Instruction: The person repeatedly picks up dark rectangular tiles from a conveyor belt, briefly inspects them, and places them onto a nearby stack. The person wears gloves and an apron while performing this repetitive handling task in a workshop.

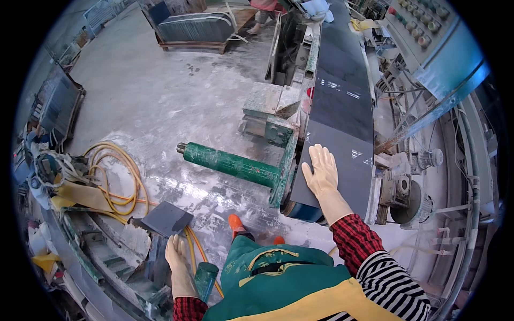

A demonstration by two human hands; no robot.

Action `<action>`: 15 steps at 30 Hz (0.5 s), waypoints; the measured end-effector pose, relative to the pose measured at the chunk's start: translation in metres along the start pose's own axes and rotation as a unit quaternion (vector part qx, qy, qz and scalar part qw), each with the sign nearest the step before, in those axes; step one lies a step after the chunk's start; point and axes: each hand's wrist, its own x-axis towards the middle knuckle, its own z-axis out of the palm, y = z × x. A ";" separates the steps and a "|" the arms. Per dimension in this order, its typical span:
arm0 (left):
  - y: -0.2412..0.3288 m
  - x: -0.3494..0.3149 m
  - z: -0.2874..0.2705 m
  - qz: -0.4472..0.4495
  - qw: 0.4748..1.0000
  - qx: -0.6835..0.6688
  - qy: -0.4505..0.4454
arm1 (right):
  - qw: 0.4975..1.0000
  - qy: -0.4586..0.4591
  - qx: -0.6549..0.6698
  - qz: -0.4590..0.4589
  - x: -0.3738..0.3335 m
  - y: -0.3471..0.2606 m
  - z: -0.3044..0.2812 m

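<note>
My right hand [322,174], in a cream rubber glove, lies with fingers stretched out on a smooth dark grey slab [350,182]. The slab is on the near end of a conveyor line, and a darker, wet-looking slab [342,101] lies just beyond it. At lower left, my left hand [179,262], gloved the same way, has its fingers extended. Its fingertips are close to a dark square tile [167,218]; whether they touch it cannot be made out. I see nothing held in either hand.
A green roller [230,165] juts left from the conveyor frame. Yellow hoses [126,176] coil on the wet floor at left. Motors [412,198] line the conveyor's right side, below a control panel [423,21]. Stacked slabs [195,29] stand on a pallet; another person [262,10] is beyond.
</note>
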 end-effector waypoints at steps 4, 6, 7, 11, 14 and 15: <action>0.012 0.029 0.016 -0.030 1.000 -0.001 -0.002 | 0.998 0.011 -0.037 0.051 0.018 0.002 0.018; 0.017 0.055 0.013 -0.056 0.998 0.009 -0.008 | 0.994 0.034 -0.042 0.095 0.026 0.003 0.026; 0.023 0.066 0.013 -0.063 0.998 0.016 -0.010 | 0.991 0.049 -0.054 0.110 0.036 -0.003 0.028; 0.033 0.103 0.026 -0.064 0.997 0.045 -0.020 | 0.984 0.086 -0.083 0.132 0.059 -0.017 0.025; 0.031 0.134 0.039 -0.098 0.986 0.113 -0.073 | 0.988 0.080 -0.037 0.127 0.075 -0.027 0.008; 0.035 0.126 0.063 -0.081 0.986 0.111 -0.090 | 0.983 0.118 -0.076 0.118 0.072 -0.012 0.021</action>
